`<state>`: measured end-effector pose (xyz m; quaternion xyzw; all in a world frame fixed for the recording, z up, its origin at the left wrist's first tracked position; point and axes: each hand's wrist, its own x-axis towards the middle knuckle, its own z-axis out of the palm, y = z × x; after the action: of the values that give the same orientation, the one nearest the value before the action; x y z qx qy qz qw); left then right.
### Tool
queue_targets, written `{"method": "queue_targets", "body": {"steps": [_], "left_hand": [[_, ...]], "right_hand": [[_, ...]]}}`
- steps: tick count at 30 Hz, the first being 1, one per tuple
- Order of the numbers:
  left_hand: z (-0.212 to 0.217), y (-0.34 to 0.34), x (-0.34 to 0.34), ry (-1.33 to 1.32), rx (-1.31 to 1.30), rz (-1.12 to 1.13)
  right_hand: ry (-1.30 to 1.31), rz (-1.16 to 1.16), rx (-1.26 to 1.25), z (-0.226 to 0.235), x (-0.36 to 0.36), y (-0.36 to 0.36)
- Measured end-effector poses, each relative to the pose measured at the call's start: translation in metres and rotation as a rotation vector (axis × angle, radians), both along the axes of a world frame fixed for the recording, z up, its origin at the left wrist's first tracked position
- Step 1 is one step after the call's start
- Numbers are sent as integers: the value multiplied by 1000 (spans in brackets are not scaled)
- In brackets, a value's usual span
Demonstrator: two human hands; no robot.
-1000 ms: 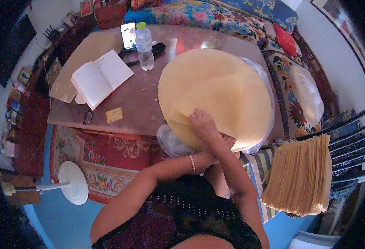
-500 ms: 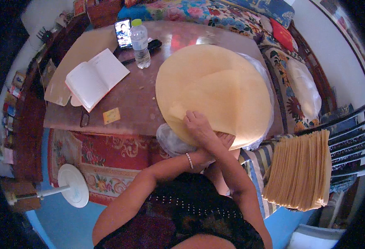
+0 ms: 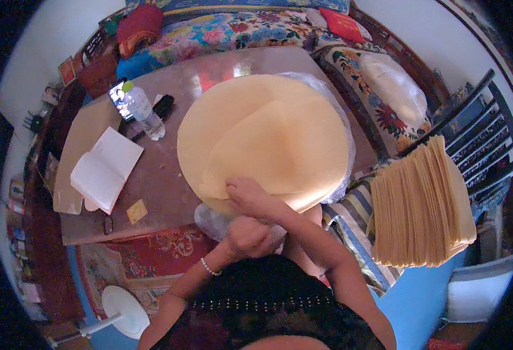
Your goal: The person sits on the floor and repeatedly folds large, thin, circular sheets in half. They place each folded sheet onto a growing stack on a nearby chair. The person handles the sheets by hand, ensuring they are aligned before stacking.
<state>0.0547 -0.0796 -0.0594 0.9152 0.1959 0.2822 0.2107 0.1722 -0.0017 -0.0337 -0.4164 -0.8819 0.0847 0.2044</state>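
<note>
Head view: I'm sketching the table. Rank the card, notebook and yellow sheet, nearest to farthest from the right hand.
1. Yellow sheet: under the right hand.
2. Card: to the hand's left.
3. Notebook: farther left, beyond the card.

Open notebook (image 3: 106,169) near yellow card (image 3: 136,212); green-capped bottle (image 3: 146,114) just beside phone (image 3: 118,98); floral couch (image 3: 250,32) beyond table (image 3: 166,192)
</note>
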Motion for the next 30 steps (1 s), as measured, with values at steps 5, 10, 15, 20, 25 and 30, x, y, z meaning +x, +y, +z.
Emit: {"method": "queue_targets", "body": {"steps": [5, 10, 15, 20, 25, 30], "left_hand": [[49, 56, -13, -356, 22, 467], [1, 94, -23, 237, 94, 569], [20, 81, -14, 395, 154, 563], [28, 77, -11, 431, 102, 573], [33, 70, -4, 493, 30, 579], [33, 60, 48, 543, 64, 475]], "right_hand": [[192, 131, -317, 16, 27, 0], [300, 262, -330, 20, 56, 5], [-160, -168, 25, 2, 103, 37], [-284, -381, 52, 4, 118, 98], [-197, -679, 27, 16, 130, 130], [98, -856, -51, -17, 123, 104]]}}
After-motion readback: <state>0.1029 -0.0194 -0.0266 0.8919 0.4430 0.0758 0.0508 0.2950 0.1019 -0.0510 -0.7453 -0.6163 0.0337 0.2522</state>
